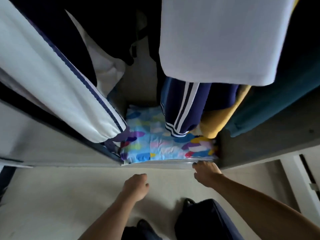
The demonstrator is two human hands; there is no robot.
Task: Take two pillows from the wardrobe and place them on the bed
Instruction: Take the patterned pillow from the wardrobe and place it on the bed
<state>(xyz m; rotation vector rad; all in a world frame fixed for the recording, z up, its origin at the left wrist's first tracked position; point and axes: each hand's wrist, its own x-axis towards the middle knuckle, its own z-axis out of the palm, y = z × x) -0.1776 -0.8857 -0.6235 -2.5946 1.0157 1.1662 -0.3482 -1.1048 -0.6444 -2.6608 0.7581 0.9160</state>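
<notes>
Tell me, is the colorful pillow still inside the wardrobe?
Inside. The colorful pillow lies on the wardrobe floor under hanging clothes; neither hand touches it.

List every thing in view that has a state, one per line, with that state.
Wardrobe: open, interior showing.
Colourful pillow: lying flat on the wardrobe floor, not yet picked up.
White jacket: hanging, hem just above the pillow.
Navy striped garment: hanging over the pillow.
Left hand: loosely curled, empty, short of the wardrobe.
Right hand: fingers at the wardrobe's front edge beside the pillow, holding nothing.
Dark bag: on the floor.
</notes>
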